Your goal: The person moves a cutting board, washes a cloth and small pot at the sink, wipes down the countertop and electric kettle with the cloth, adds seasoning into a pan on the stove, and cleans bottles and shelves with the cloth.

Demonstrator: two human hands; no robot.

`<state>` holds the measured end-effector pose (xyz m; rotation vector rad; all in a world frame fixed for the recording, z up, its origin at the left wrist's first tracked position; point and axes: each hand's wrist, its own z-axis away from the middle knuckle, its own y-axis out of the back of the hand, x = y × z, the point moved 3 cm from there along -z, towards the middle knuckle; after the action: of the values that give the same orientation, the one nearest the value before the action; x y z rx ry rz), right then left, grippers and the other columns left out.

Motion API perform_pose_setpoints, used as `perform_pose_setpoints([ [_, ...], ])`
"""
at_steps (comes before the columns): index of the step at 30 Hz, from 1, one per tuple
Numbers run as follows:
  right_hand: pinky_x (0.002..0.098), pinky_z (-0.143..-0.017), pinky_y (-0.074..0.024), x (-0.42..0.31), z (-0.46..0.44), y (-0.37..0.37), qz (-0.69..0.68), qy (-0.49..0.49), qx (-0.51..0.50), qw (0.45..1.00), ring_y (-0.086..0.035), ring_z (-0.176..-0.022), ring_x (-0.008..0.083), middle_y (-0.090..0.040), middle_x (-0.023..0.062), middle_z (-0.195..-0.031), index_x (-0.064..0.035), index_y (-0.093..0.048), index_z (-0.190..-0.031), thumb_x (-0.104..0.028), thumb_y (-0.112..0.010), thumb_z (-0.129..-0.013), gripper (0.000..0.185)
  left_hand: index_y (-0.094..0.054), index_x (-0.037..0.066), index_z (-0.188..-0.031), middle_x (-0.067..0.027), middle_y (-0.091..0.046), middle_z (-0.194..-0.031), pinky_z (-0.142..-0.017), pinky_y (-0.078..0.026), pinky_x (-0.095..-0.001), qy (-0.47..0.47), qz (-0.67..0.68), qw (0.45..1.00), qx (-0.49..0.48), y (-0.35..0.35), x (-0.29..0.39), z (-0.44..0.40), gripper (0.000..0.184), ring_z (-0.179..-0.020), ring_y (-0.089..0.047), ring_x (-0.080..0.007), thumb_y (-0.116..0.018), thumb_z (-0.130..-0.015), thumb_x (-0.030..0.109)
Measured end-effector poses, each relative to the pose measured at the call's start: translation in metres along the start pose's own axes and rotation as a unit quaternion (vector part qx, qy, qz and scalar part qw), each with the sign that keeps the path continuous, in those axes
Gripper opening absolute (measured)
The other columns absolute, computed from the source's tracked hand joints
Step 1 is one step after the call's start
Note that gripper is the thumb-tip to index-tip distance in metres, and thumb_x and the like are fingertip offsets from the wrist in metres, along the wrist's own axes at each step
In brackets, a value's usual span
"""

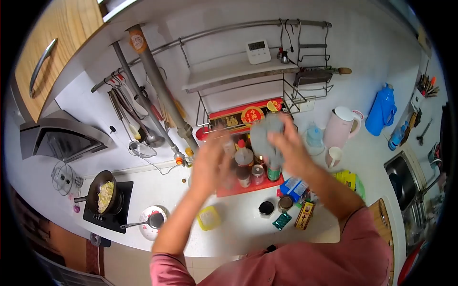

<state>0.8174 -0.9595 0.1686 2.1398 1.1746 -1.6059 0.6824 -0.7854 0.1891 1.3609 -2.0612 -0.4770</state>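
My right hand [292, 145] is raised over the condiments, with its fingers closed on a blurred grey rounded object [261, 138] whose kind I cannot make out. To its left, my left hand [210, 162] is also up in the air. Motion smears its fingers, so its grip does not show. Below and behind both hands, a red tray [229, 191] carries a red-capped bottle [243, 155], a small glass jar [258, 174] and a green-labelled bottle [274, 172].
On the left, a wok [101, 193] with food sits on the cooktop [125, 202], beside a plate [148, 231] with a small pan [155, 220]. A yellow container [209, 218], an open jar [266, 209] and several packets lie forward. A pink kettle [338, 126] and sink [400, 176] are right.
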Motion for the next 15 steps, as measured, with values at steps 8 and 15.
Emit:
perform_pose_setpoints([
  [8, 0.0452, -0.089, -0.0492, -0.092, -0.224, -0.04, 0.463, 0.363, 0.066, 0.806, -0.059, -0.104, 0.0411, -0.059, 0.0227, -0.116, -0.0046, -0.056, -0.125, -0.026, -0.068, -0.081, 0.051, -0.062, 0.001, -0.117, -0.0183, -0.06, -0.124, -0.1, -0.045, -0.0446, -0.086, -0.299, 0.949, 0.042, 0.019, -0.095, -0.132, 0.034, -0.117, -0.055, -0.0377, -0.068, -0.085, 0.012],
  [15, 0.0451, -0.094, -0.0478, -0.009, -0.273, -0.055, 0.647, 0.186, -0.143, 0.725, -0.058, -0.113, 0.0388, -0.06, 0.0187, -0.121, -0.0188, -0.061, -0.126, -0.034, -0.062, -0.083, 0.045, -0.066, 0.003, -0.11, -0.0138, -0.067, -0.111, -0.088, -0.051, -0.0402, -0.066, -0.241, 0.964, 0.096, 0.011, -0.108, -0.128, 0.025, -0.103, -0.063, -0.0335, -0.066, -0.088, 0.015],
])
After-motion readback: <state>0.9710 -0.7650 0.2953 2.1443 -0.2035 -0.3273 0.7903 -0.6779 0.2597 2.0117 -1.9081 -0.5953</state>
